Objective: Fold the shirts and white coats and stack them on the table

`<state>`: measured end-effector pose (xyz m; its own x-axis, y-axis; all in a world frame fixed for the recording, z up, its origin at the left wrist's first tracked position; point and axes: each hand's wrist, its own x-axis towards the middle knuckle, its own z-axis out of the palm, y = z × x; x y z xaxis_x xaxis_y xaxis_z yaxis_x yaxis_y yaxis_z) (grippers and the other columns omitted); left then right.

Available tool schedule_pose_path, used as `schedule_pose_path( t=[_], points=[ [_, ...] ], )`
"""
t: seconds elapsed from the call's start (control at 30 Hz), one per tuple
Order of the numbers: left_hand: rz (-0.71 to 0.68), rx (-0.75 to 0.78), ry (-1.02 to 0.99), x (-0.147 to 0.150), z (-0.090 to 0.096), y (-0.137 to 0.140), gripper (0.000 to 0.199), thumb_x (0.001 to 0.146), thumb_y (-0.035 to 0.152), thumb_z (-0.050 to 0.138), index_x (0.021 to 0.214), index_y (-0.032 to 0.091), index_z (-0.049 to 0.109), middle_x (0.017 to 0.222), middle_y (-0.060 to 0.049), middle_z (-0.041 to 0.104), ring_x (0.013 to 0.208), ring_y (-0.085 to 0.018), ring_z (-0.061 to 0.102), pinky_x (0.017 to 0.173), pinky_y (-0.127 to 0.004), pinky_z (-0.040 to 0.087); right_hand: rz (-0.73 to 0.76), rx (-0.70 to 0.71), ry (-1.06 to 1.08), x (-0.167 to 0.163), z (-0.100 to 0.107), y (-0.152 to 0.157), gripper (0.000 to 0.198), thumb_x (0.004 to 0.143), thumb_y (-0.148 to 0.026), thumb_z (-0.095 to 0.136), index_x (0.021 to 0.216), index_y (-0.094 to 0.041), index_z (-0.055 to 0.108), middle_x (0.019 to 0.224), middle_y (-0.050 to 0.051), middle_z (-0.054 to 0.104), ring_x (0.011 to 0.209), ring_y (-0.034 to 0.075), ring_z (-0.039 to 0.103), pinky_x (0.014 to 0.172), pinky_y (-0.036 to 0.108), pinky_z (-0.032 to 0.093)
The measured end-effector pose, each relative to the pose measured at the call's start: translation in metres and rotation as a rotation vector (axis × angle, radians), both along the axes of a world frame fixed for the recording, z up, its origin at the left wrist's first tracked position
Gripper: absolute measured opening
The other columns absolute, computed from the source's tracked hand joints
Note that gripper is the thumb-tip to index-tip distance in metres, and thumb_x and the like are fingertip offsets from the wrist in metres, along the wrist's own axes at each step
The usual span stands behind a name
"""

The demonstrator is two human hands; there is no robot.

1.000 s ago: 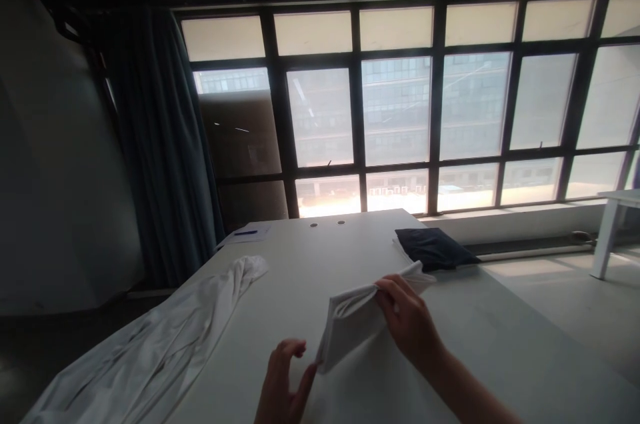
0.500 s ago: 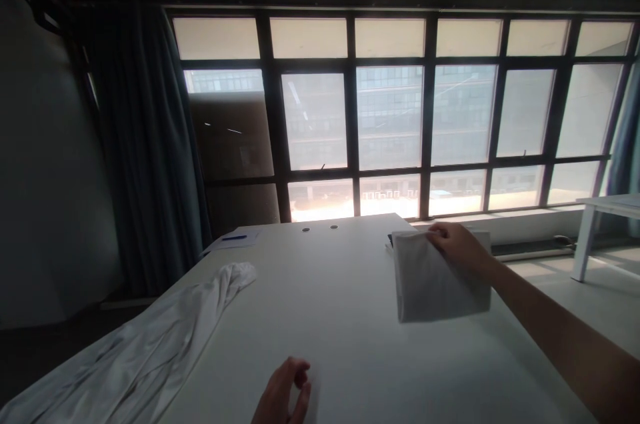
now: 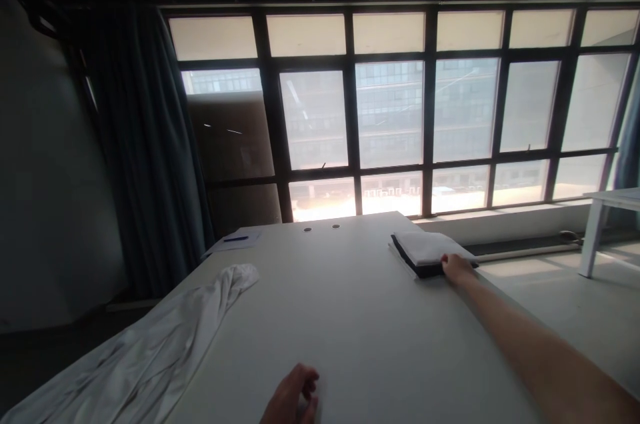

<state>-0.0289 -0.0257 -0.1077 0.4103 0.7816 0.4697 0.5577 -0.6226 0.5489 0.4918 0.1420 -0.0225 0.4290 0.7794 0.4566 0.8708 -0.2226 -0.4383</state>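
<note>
A folded white cloth (image 3: 430, 247) lies flat on top of a dark folded cloth (image 3: 430, 271), with a light layer under that, at the table's right edge. My right hand (image 3: 457, 269) is closed at the near edge of the white cloth, its fingers pinching that edge. Low in the middle of the view, my left hand (image 3: 295, 394) hovers close to the table, fingers loosely curled with a gap to the thumb. It holds nothing, and its wrist is cut off by the frame's bottom.
A crumpled white garment (image 3: 170, 337) spreads along the left side of the white table (image 3: 330, 304). Papers with a blue pen (image 3: 236, 239) lie at the far left corner. Another white table (image 3: 597, 237) stands to the right, and windows line the back.
My right hand has lowered the folded white cloth from hanging upright in the air to lying flat on the stack. My left hand has shifted slightly to the right.
</note>
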Motion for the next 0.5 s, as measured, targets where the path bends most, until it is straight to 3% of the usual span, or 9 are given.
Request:
schedule_pose_path(
  t=[0.13, 0.2, 0.37, 0.5],
  points=[
    [0.001, -0.033, 0.046, 0.003, -0.001, 0.000, 0.020, 0.092, 0.028, 0.053, 0.110, 0.024, 0.059, 0.092, -0.006, 0.069, 0.086, -0.019, 0.067, 0.083, -0.030, 0.056, -0.061, -0.151, -0.059, -0.034, -0.059, -0.021, 0.036, 0.087, -0.020, 0.050, 0.116, -0.008, 0.068, 0.119, 0.027, 0.064, 0.103, 0.033, 0.066, 0.087, 0.044, 0.045],
    [0.011, -0.039, 0.073, 0.007, 0.002, -0.002, 0.019, 0.090, 0.024, 0.054, 0.107, 0.024, 0.060, 0.093, -0.006, 0.068, 0.087, -0.020, 0.066, 0.082, -0.030, 0.055, -0.028, -0.191, -0.107, -0.057, -0.076, -0.029, 0.040, 0.088, -0.020, 0.047, 0.121, -0.004, 0.065, 0.123, 0.029, 0.063, 0.111, 0.036, 0.062, 0.095, 0.047, 0.041],
    [0.056, -0.048, 0.158, 0.017, 0.017, -0.014, 0.017, 0.085, 0.018, 0.056, 0.100, 0.024, 0.062, 0.099, -0.005, 0.068, 0.095, -0.022, 0.064, 0.090, -0.036, 0.052, 0.178, -0.258, -0.221, -0.123, -0.101, -0.056, 0.043, 0.090, -0.027, 0.045, 0.125, -0.012, 0.066, 0.139, 0.019, 0.060, 0.133, 0.034, 0.048, 0.112, 0.046, 0.028],
    [0.123, -0.103, 0.218, 0.022, 0.029, -0.024, 0.022, 0.084, 0.018, 0.057, 0.105, 0.025, 0.064, 0.109, -0.007, 0.065, 0.106, -0.025, 0.059, 0.099, -0.040, 0.046, 0.262, -0.332, -0.289, -0.182, -0.111, -0.090, 0.059, 0.092, -0.036, 0.043, 0.144, -0.009, 0.053, 0.154, 0.022, 0.044, 0.145, 0.039, 0.033, 0.118, 0.051, 0.015]
  ],
)
